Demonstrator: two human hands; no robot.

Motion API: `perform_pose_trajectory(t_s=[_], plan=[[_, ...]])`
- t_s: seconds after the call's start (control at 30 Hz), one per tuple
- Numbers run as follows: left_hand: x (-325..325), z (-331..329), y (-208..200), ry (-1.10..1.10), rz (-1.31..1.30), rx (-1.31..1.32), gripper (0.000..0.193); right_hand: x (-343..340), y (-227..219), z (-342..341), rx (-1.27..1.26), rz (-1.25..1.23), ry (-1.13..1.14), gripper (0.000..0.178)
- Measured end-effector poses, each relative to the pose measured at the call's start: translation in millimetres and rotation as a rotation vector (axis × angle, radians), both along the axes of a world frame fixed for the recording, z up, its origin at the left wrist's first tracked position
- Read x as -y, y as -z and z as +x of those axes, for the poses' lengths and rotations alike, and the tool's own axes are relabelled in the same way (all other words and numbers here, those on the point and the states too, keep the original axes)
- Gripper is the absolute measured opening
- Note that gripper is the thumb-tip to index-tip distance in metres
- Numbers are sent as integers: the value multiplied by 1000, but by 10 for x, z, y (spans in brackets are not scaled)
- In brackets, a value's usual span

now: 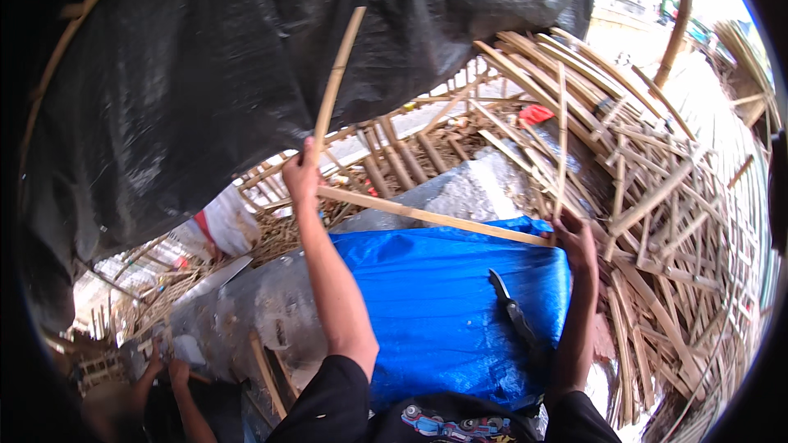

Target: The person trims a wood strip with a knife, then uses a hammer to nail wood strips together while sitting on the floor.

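My left hand [302, 176] is closed around a bamboo strip [336, 78] that sticks up past it in front of the black sheeting. From beside that hand a second stretch of bamboo [427, 216] runs across to my right hand [576, 242], whose fingers are closed at its end. Another thin strip [562, 131] rises from the right hand. Whether these lengths are joined or are one bent piece, I cannot tell. Below them a knife [513, 308] with a curved blade and dark handle lies on the blue tarp [410, 303], touched by neither hand.
A large heap of bamboo strips and lattice [657, 205] fills the right side. Black plastic sheeting [205, 57] hangs at the upper left. A grey rounded surface [254, 303] extends beyond the tarp. Another person's forearms [187, 398] show at lower left.
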State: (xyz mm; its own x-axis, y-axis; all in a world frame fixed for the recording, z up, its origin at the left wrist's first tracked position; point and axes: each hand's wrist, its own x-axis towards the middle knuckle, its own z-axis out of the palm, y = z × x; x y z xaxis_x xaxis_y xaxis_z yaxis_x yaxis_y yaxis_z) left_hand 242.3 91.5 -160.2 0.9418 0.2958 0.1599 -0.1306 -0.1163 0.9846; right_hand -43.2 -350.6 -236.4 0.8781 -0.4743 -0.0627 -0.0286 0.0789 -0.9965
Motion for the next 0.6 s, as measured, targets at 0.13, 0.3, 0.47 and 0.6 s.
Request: perform_pose_trajectory(t_s=[0.13, 0.3, 0.47, 0.6], plan=[[-265, 113, 174, -57, 138, 17, 57, -154, 83, 76, 64, 25, -15, 37], [-158, 79, 95, -47, 126, -10, 58, -159, 106, 29, 47, 67, 12, 41], [-124, 203, -25, -65, 111, 56, 59, 48, -90, 157, -15, 16, 13, 49], [-387, 125, -95, -142, 148, 61, 58, -118, -253, 466, -68, -54, -69, 48]])
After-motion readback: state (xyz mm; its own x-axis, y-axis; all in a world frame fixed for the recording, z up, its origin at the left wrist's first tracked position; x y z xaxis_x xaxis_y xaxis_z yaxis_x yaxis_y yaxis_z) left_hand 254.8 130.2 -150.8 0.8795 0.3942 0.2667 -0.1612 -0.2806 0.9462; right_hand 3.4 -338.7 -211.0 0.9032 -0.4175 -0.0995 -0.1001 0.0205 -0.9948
